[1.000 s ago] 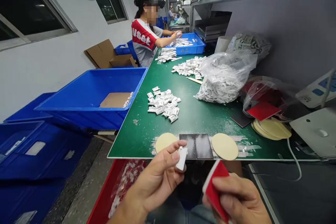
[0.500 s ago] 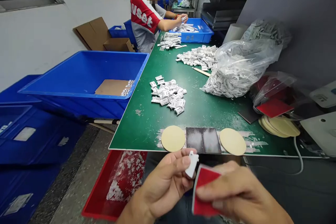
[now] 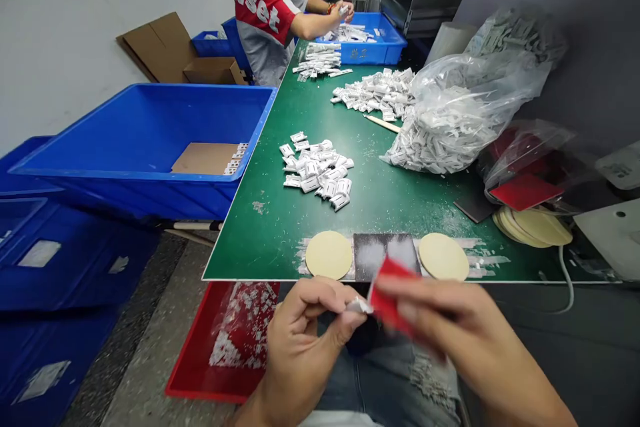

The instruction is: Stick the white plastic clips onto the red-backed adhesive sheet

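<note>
Pinched between the thumb and fingers of my left hand (image 3: 313, 340) is a small white plastic part (image 3: 359, 305), now seen nearly edge-on. My right hand (image 3: 445, 320) grips a folded piece of red sandpaper (image 3: 393, 287), its edge right at the white part; whether they touch I cannot tell. Both hands are in front of the table's near edge, above my lap. On the table edge beyond them lie a round yellow sanding disc (image 3: 329, 255), a dark sanding sheet (image 3: 370, 255) dusted white and another yellow disc (image 3: 443, 256). Farther back is a loose pile of white parts (image 3: 320, 172).
A clear bag of white parts (image 3: 445, 127) stands at the right on the green table (image 3: 265, 233). A blue bin (image 3: 125, 177) is at the left, a red tray (image 3: 190, 360) below the edge. A co-worker (image 3: 263, 13) handles parts over a blue crate (image 3: 373, 53).
My left hand has turned the white part from face-on to edge-on. My right hand has lifted the red sandpaper up to it. The view has tilted slightly downward.
</note>
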`<state>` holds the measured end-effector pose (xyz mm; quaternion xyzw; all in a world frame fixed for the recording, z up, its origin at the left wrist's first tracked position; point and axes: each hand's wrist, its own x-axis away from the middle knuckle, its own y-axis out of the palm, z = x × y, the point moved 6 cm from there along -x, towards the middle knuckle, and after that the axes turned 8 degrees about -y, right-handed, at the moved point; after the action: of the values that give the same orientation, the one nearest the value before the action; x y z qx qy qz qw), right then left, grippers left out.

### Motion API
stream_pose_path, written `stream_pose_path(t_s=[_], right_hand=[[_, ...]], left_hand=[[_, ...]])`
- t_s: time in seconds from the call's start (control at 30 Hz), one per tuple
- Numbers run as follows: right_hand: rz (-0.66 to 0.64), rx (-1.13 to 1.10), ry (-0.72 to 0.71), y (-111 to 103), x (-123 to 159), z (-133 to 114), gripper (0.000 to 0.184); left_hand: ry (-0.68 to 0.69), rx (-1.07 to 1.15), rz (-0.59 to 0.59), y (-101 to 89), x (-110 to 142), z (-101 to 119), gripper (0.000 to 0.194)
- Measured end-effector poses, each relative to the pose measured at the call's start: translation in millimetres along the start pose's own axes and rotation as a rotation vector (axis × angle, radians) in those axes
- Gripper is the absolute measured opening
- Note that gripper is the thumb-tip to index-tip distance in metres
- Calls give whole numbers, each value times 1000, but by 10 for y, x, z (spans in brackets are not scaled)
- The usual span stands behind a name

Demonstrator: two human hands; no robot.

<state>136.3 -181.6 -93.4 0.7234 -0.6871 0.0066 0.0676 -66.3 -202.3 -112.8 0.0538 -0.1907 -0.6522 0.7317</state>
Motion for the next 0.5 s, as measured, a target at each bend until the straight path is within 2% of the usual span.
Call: stream_pose_path(t_s=[0.07, 0.2, 0.27, 0.3, 0.33, 0.4, 0.47, 0.5], right_hand=[[180, 79, -38, -128, 12, -32, 31], [-17, 55, 46, -11, 30, 13, 32], [177, 102, 0, -134, 49, -18, 36], [210, 103, 2, -157, 61, -15, 37], [124, 104, 21, -112, 63, 1, 35], [47, 135, 13, -73, 72, 5, 32], [136, 164, -45, -125, 82, -24, 30], [171, 149, -61, -144, 88, -26, 30]], left_hand=[[40, 7, 12, 10, 8, 10, 25], [209, -96, 16, 5, 42, 78, 22], [314, -200, 10, 9, 103, 129, 23], [354, -255, 12, 10, 148, 152, 26], [382, -306, 19, 8, 201, 176, 31], [403, -383, 45, -12, 315, 228, 41], [345, -420, 41, -42, 403, 264, 46], [295, -423, 0, -43, 432, 270, 45]])
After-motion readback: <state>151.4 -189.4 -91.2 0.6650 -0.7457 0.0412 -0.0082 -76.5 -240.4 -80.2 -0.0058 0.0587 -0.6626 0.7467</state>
